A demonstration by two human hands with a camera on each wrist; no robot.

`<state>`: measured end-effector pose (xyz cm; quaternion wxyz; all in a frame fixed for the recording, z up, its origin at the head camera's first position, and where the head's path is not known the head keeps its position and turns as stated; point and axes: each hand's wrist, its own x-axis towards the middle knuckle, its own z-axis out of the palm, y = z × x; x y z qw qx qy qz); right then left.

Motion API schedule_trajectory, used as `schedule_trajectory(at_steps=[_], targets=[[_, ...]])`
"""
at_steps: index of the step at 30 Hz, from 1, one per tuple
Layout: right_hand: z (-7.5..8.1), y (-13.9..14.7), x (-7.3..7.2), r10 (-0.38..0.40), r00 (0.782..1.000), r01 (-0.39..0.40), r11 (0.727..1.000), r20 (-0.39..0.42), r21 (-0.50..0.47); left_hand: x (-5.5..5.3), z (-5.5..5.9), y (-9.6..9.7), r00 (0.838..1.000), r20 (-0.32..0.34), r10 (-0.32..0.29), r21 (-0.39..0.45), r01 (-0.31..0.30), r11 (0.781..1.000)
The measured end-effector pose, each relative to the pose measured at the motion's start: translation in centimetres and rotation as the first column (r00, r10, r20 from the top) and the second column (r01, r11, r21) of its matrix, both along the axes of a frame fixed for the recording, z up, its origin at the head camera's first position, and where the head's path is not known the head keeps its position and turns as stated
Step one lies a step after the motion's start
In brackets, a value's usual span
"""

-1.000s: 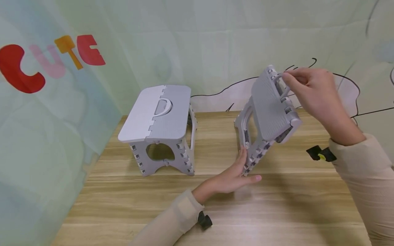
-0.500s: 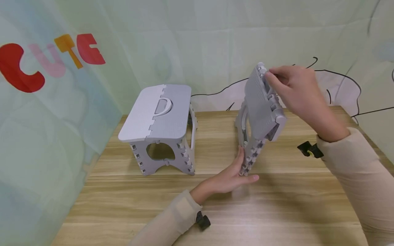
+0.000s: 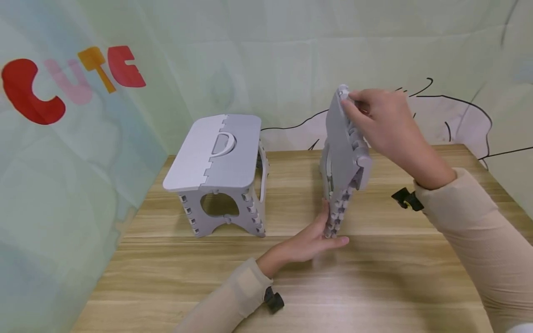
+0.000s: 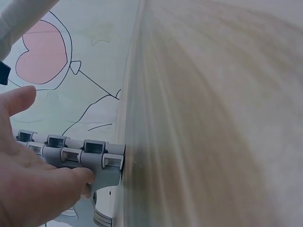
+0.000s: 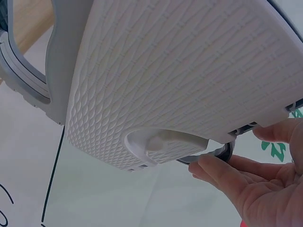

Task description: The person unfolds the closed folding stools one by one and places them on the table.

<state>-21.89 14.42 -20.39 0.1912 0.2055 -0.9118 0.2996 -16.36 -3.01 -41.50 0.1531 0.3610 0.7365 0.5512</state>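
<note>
A grey folding stool (image 3: 338,143) stands partly folded on the right side of the table, its two seat halves bent together and leaning. My right hand (image 3: 385,122) pinches the carry handle (image 5: 226,151) at the top fold; the right wrist view shows fingers and thumb at that loop beside the textured seat (image 5: 180,71). Low down, my left hand (image 3: 306,243) rests with fairly straight fingers against the stool's hinged legs (image 4: 102,161), thumb pointing away from them. On the left stands a second grey folding stool (image 3: 212,152), fully unfolded, its handle flat in the seat.
The wood-grain table (image 3: 187,282) runs back to a pale printed cloth (image 3: 283,78) hung behind it. Another cloth with the coloured letters CUTE (image 3: 33,92) hangs along the left edge. Black wrist-strap clips (image 3: 407,199) sit on both sleeves.
My right hand has moved left with the top of the stool, bringing the seat halves and legs closer together and steeper. The left hand and the other stool have hardly moved.
</note>
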Motion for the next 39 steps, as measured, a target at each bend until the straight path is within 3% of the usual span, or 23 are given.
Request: schedule_trajectory(at_steps=[4, 11, 22, 28, 31, 36, 39], targets=[[0.1, -0.5, 0.0, 0.019, 1.000, -0.019, 1.000, -0.001, 0.008, 0.1, -0.1, 0.0, 1.000, 0.020, 0.005, 0.019, -0.005, 1.000], [0.4, -1.4, 0.0, 0.026, 0.999, -0.026, 0.999, 0.022, 0.026, 0.3, 0.2, -0.1, 0.996, 0.081, 0.042, -0.023, -0.040, 0.999], [0.3, -2.2, -0.1, 0.030, 0.999, -0.029, 0.998, -0.014, 0.056, 0.5, 0.3, -0.3, 0.987, 0.132, 0.093, -0.038, -0.088, 0.995], [0.3, -2.1, -0.1, 0.036, 0.999, -0.036, 0.999, 0.007, 0.041, 0.2, 0.5, -0.6, 0.990, 0.043, 0.132, -0.079, -0.129, 0.989], [0.2, -2.1, -0.1, 0.042, 0.999, -0.042, 0.999, -0.001, 0.035, 0.0, 0.6, -0.8, 0.984, -0.012, 0.179, -0.073, -0.179, 0.981], [0.1, -2.1, -0.2, 0.043, 0.999, -0.043, 0.999, -0.002, 0.029, -0.3, 1.1, -0.8, 0.950, -0.083, 0.301, -0.046, -0.305, 0.951], [0.1, -2.1, -0.2, 0.043, 0.999, -0.043, 0.999, 0.005, 0.024, -0.4, 1.3, -0.7, 0.933, -0.080, 0.351, -0.028, -0.354, 0.935]])
